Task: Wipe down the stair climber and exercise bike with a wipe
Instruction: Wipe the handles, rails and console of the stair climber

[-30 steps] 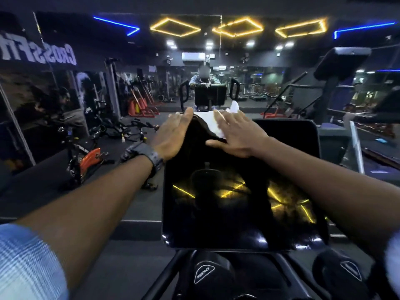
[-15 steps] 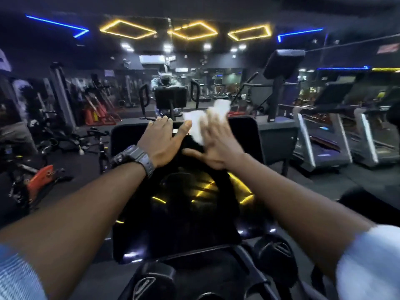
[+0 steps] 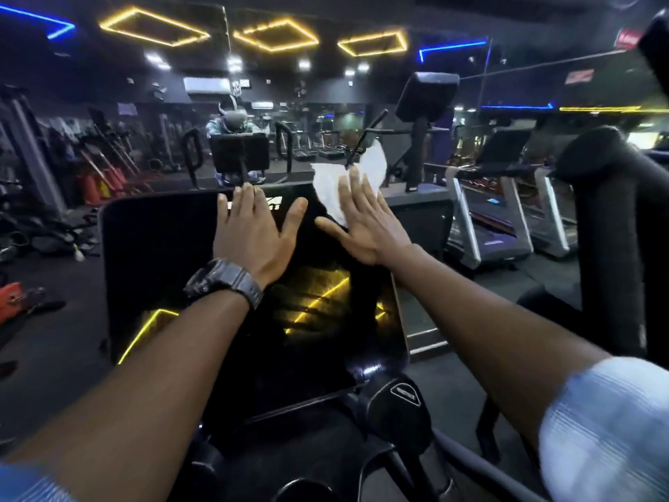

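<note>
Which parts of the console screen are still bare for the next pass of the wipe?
Free: the left part of the screen, between its left edge and the left hand, and the lower right, below the right hand. Crowded: the top middle and right, where both flat hands lie, the right pressing the wipe at the top edge.

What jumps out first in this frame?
Two flat hands near the top edge of a glossy black console screen: the left hand, watch on its wrist, beside the right hand, which presses a white wipe at the upper right corner. Yellow ceiling lights glow overhead and reflect in the screen.
</note>
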Demonstrator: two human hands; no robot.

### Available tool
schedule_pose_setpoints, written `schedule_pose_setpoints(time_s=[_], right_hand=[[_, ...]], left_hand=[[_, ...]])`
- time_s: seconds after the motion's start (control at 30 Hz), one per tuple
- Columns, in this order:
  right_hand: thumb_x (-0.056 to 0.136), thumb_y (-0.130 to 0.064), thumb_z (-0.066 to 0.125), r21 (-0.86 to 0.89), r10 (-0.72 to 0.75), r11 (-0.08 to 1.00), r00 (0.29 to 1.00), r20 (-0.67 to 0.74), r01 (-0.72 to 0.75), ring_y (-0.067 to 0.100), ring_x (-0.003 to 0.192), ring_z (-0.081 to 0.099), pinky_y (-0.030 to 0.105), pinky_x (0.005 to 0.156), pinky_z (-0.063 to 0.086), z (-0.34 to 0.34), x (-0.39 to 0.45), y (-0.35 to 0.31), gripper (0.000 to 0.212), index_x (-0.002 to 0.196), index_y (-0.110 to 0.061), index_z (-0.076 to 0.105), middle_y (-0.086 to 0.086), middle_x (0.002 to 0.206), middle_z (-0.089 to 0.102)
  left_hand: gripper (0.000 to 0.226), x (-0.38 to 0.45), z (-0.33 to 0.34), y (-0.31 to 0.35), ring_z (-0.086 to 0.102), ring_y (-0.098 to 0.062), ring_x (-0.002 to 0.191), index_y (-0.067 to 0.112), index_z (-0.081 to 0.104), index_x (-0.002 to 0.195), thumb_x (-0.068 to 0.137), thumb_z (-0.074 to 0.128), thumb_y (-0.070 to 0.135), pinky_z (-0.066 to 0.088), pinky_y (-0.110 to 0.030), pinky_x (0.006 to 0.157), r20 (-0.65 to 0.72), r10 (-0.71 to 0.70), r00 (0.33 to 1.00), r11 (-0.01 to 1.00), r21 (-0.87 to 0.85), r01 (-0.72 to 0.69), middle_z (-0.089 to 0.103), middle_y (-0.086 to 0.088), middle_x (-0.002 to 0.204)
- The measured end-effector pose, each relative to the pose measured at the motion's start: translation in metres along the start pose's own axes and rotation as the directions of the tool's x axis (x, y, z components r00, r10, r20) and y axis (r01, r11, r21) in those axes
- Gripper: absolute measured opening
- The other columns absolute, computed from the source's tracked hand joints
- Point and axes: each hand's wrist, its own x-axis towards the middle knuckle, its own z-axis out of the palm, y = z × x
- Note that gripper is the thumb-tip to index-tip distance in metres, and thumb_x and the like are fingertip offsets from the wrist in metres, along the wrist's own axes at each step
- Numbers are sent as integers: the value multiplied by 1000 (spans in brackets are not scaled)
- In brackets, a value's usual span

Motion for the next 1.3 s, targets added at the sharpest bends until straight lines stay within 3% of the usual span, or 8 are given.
schedule_pose_setpoints(time_s=[0.37,0.57,0.8,0.87,0.97,1.1,1.2,1.3], right_hand=[[92,-8,63,126,-89,988,995,35,84,24,152,-1,56,112,32,101,-248,23,90,157,-16,2,3,165,-6],[97,-65,17,104,-29,994,999,22,26,28,151,-6,44,123,12,67,-157,28,84,156,-8,4,13,163,-7],[107,-37,24,393,-13,919,999,46,-6,4,149,0,30,123,9,108,-254,9,47,148,-54,6,-13,160,5],[108,-31,22,372,95,924,995,4,-90,1,149,-3,31,124,7,115,-246,6,51,155,-37,3,-15,162,-3],[106,-34,29,662,441,632,889,122,-404,3,140,31,27,116,28,92,-209,-10,50,149,-9,33,7,157,29],[107,-15,34,818,528,153,745,407,-555,-12,41,52,6,43,40,68,-197,-19,21,95,-12,51,-2,73,54],[104,-13,44,806,489,-202,656,575,-556,3,33,55,13,32,38,58,-201,-30,25,83,-3,53,-1,44,60],[105,-11,38,736,370,-241,641,673,-633,1,31,54,13,34,42,49,-212,-33,38,70,-7,51,-5,37,57]], left_hand=[[97,-32,18,21,10,-19,154,3,20,156,89,-5,69,0,-39,127,118,381,917,924,-33,-380,19,-12,165],[97,-38,31,34,10,-17,154,5,21,156,86,-6,66,2,-36,127,203,520,830,851,-41,-524,19,-10,165],[81,-42,25,24,10,-17,154,4,21,156,97,7,58,0,-34,126,223,496,839,864,-31,-502,18,-10,166],[72,-42,26,26,10,-18,154,4,20,156,103,18,53,0,-34,126,223,514,829,854,-38,-519,18,-11,166],[65,-41,28,29,11,-20,154,4,20,156,106,31,43,1,-35,126,225,526,820,845,-25,-535,18,-11,165],[64,-42,25,27,9,-18,154,6,18,157,105,35,39,-1,-33,126,252,503,826,854,-1,-520,15,-9,166],[63,-41,25,30,9,-17,154,7,18,157,105,38,36,-2,-32,126,245,506,827,851,12,-524,15,-8,166],[62,-39,24,29,11,-16,154,9,20,157,104,41,33,-1,-34,126,235,504,831,854,10,-520,18,-6,166]])
